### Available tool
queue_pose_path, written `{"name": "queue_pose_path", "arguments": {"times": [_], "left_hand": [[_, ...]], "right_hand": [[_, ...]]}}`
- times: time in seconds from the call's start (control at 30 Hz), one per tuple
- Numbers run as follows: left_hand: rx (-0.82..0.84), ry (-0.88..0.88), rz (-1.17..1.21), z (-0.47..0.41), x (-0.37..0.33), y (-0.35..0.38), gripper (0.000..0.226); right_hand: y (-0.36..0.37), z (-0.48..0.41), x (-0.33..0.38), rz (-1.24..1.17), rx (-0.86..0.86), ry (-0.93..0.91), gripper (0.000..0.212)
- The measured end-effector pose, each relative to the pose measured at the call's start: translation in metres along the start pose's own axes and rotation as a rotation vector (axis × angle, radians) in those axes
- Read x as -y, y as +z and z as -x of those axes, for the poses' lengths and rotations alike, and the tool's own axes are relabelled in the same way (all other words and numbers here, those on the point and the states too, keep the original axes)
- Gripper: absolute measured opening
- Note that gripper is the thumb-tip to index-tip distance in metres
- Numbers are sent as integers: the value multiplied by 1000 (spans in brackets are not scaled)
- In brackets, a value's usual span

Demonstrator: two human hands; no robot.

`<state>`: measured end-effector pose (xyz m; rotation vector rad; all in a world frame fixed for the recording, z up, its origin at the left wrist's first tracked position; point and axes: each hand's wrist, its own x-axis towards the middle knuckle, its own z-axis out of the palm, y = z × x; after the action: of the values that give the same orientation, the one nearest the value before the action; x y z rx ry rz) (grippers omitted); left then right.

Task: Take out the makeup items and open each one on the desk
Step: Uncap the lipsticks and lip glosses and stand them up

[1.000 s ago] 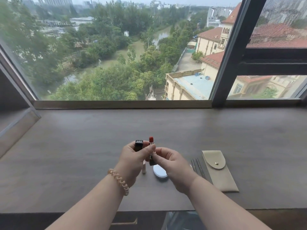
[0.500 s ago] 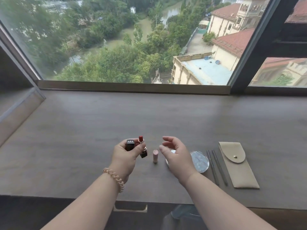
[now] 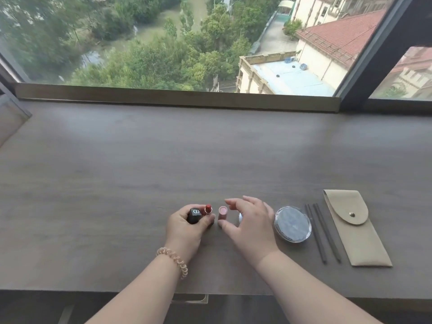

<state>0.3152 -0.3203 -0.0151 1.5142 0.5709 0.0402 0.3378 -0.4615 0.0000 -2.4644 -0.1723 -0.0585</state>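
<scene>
left hand (image 3: 185, 228) grips lipstick (image 3: 208, 209) and cap (image 3: 195, 215), left of tube (image 3: 222, 212) | right hand (image 3: 250, 226) wide, empty, right of tube | lipstick light, bullet soft: hold case

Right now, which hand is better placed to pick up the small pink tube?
Right. The right hand is open right beside the pink tube; the left hand grips the red lipstick and black cap.

Red lipstick (image 3: 207, 209), uncapped & upright, w/ its black cap (image 3: 194, 215) in left hand (image 3: 187, 226). Pink tube (image 3: 222, 215) upright just right of it. Then round compact (image 3: 293, 224) (lid maybe clear), two dark pencils (image 3: 315, 232), beige pouch (image 3: 354, 228), all lying flat.
</scene>
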Motion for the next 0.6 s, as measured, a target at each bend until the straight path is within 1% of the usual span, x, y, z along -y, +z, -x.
{"name": "queue_pose_path", "arguments": {"times": [0.07,0.2,0.33,0.43,0.6], "left_hand": [[3,15,-9,-1,3,1,22],[5,63,-26,2,5,1,21],[5,47,48,5,6,2,35],[-9,52,2,6,9,0,44],[-69,71,-141,10,8,-8,41]], "right_hand": [[4,-1,1,5,19,-1,26],[9,-1,-1,-1,10,-30,8],[9,-1,0,1,24,-19,8],[9,-2,-1,-1,24,-24,10],[6,0,-1,-63,-10,-34,15]]}}
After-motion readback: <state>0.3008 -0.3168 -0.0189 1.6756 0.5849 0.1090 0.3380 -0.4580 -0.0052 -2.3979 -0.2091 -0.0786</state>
